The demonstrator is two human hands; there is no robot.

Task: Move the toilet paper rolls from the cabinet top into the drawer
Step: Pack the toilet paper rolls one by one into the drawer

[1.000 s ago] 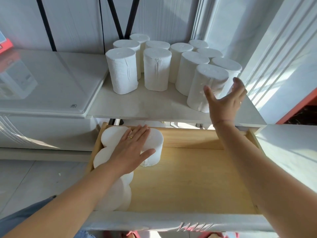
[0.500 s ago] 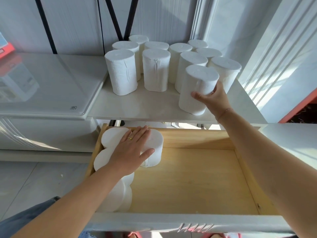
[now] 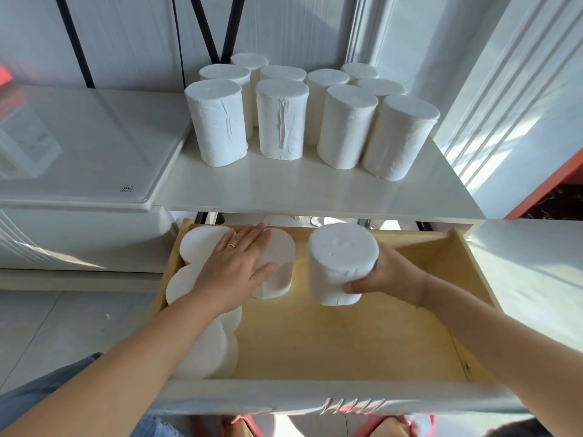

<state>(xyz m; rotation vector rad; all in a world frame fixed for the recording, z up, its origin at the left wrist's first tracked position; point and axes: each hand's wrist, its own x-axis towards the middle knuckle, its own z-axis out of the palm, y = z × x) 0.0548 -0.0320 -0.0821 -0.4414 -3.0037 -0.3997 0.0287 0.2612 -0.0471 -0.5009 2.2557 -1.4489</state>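
One white toilet paper roll [image 3: 342,263], upright, gripped in the right hand [image 3: 391,275] and held over the middle of the open drawer [image 3: 347,339], above its pale wooden floor. Thumb curled round the near lower edge of the roll, fingers wrapped behind it and mostly hidden. Whether its base touches the wood: not possible to tell.

Just to its left, across a narrow gap, a second upright roll [image 3: 279,269] standing in the drawer. Left hand [image 3: 235,275] laid flat across the top of that roll and of the back corner roll [image 3: 198,244] beside it, fingers straight and close together, thumb spread against the second roll's side, a gold ring [image 3: 231,246] on one finger. More stored rolls [image 3: 208,351] packed upright along the drawer's left wall, down to the white drawer front [image 3: 315,395], partly hidden by the left forearm; exact number unclear.

Behind and above the drawer, the white cabinet top [image 3: 299,190], with ten wrapped rolls [image 3: 217,121] standing upright in a tight cluster towards the back, four in the front row, the rest crowded behind.

To the left of the cabinet top, touching its edge, a glossy glass-covered surface [image 3: 79,146]. Behind everything, a white panelled wall crossed by dark straps [image 3: 205,23]. Pale floor tiles [image 3: 47,335] at lower left, blue denim [image 3: 38,392] in the bottom corner, an orange-red edge [image 3: 549,184] at far right.
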